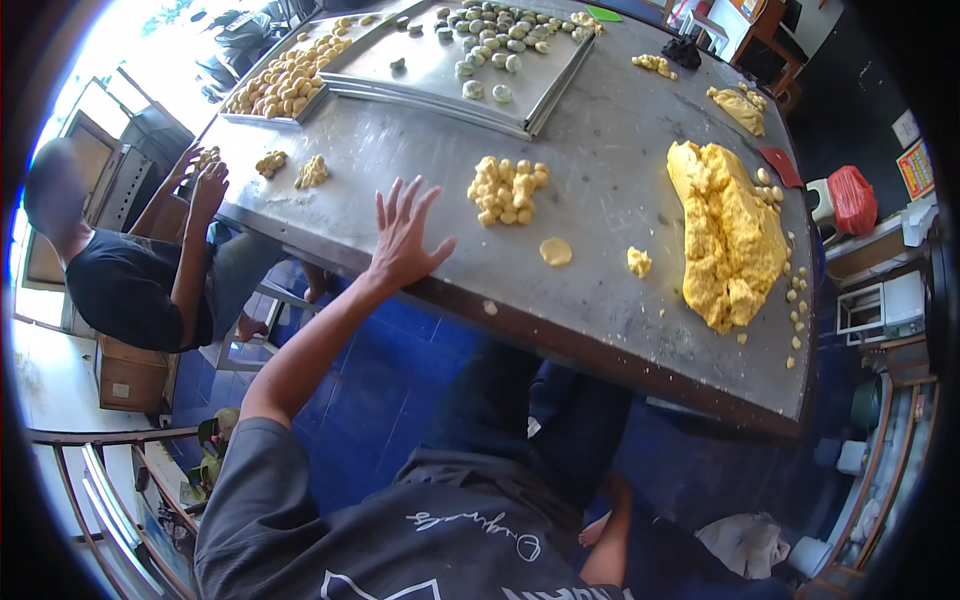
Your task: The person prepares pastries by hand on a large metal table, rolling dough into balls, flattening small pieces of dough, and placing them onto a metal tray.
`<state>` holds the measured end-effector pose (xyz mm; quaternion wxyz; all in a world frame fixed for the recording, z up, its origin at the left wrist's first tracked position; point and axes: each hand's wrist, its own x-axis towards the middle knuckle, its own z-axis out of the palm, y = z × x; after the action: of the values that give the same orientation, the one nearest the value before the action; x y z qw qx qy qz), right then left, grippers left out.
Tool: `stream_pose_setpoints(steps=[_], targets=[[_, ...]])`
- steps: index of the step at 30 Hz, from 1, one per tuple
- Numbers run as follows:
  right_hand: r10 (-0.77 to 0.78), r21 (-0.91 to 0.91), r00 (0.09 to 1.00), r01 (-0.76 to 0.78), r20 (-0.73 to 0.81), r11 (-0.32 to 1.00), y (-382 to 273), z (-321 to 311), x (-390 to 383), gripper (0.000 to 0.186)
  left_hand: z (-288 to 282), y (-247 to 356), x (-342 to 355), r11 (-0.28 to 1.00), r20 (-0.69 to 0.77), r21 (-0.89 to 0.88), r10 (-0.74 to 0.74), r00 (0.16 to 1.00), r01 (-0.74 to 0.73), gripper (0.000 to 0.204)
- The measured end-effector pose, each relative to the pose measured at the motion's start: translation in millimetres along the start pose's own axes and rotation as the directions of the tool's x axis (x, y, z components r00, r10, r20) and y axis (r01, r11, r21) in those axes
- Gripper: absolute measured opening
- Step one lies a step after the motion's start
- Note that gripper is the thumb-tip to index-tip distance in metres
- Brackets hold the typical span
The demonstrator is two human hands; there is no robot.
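My left hand (404,240) is spread out at the near edge of the metal table (400,140), palm down, holding nothing. To its right lies a cluster of small yellow dough balls (507,190). A flat round disc of dough (556,252) and a small dough lump (639,262) sit further right. Beyond them rests a large mound of yellow dough (725,240). Two small dough clusters, one nearer (312,172) and one farther (270,163), lie left of my hand. My right hand (618,492) is low beside my leg, in shadow, its fingers not discernible.
A co-worker (130,270) sits at the left, both hands around a dough cluster (207,157). Trays of yellow pieces (285,80) and greenish pieces (400,85) stand at the back. A red scraper (782,167) lies beyond the mound. Dough bits (795,310) dot the right edge.
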<state>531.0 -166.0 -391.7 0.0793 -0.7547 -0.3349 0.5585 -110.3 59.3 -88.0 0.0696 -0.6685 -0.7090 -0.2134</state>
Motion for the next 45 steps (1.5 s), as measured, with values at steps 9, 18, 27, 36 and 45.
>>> stream_pose_setpoints(steps=[9,18,27,36,45], targets=[[0.109,-0.260,0.994,-0.111,-0.023,0.959,-72,125,34,0.026,-4,2,3,1.000,0.226,-0.005,-0.003,0.974,0.005,0.076],[0.048,-0.308,0.994,-0.075,-0.094,0.948,-158,111,86,0.027,-1,-10,15,0.998,0.415,-0.025,-0.043,0.909,0.059,0.067],[-0.027,-0.386,0.997,-0.001,-0.067,0.922,-183,49,57,0.028,9,-3,16,0.998,0.336,-0.018,-0.047,0.941,0.056,0.061],[-0.244,-0.357,0.963,0.190,-0.115,0.915,-175,65,72,0.030,9,-5,4,0.999,0.160,0.027,0.026,0.987,-0.031,0.055],[-0.576,-0.254,0.795,0.527,-0.188,0.811,-172,39,63,0.031,-1,14,-5,0.995,-0.129,-0.096,0.024,0.991,-0.036,0.041]])
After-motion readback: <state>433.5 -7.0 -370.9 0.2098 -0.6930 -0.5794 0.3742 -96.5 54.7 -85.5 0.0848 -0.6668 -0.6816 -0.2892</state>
